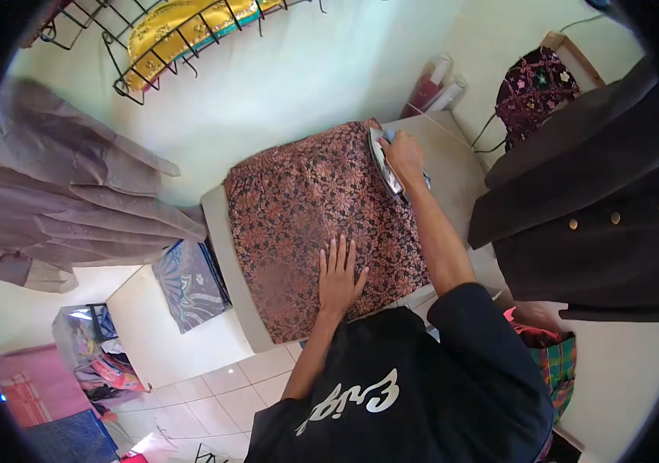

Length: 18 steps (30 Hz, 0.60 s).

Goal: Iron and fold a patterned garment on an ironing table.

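Note:
A reddish-brown and black floral garment [306, 197] with a gathered upper edge is spread over a padded ironing surface [245, 324]. My right hand [406, 156] is closed around the handle of a clothes iron [385, 168], whose soleplate edge shows along the garment's right part. Flat on the cloth near its lower edge rests my left hand [338, 278], fingers apart, holding nothing.
Grey garments [74, 179] hang at left, a dark buttoned jacket [584, 231] at right. Above is a black wire rack [190, 40] with yellow cloth. A folded patterned cloth [193, 283] lies on a white surface [161, 341] left of the board. Rolls [445, 92] stand behind.

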Tool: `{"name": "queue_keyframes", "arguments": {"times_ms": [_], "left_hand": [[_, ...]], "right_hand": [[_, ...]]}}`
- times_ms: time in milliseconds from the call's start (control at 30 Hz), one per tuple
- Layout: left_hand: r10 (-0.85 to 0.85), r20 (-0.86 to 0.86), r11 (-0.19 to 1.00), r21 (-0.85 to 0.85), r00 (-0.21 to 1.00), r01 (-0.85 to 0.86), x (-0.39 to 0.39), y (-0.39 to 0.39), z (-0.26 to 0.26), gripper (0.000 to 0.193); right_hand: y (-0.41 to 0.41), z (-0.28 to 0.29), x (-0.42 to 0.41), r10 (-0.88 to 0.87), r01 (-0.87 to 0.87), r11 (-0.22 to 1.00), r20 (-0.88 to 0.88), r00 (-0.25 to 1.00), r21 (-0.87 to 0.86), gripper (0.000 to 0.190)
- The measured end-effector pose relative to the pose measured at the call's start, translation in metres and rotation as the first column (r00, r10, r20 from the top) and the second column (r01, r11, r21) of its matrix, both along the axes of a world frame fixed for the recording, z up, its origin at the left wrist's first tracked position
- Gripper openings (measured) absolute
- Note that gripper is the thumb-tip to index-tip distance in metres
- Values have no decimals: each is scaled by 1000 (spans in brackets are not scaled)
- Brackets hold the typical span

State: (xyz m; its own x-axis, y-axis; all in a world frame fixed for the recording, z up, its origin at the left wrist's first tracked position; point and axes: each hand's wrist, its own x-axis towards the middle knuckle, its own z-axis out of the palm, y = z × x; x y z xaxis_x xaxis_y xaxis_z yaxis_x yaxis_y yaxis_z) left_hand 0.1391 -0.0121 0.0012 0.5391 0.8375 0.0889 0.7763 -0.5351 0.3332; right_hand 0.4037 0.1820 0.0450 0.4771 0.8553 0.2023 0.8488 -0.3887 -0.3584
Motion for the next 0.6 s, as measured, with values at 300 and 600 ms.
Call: {"name": "queue_keyframes", "arguments": {"times_ms": [300, 600], "left_hand": [[39, 20, 999, -16, 999, -39, -3, 0, 12, 68], [36, 29, 999, -15, 999, -36, -3, -1, 3, 67]], "right_hand": [[-74, 25, -41, 304, -303, 929, -28, 952, -214, 48], [-20, -3, -32, 135, -137, 990, -76, 988, -18, 53]]}}
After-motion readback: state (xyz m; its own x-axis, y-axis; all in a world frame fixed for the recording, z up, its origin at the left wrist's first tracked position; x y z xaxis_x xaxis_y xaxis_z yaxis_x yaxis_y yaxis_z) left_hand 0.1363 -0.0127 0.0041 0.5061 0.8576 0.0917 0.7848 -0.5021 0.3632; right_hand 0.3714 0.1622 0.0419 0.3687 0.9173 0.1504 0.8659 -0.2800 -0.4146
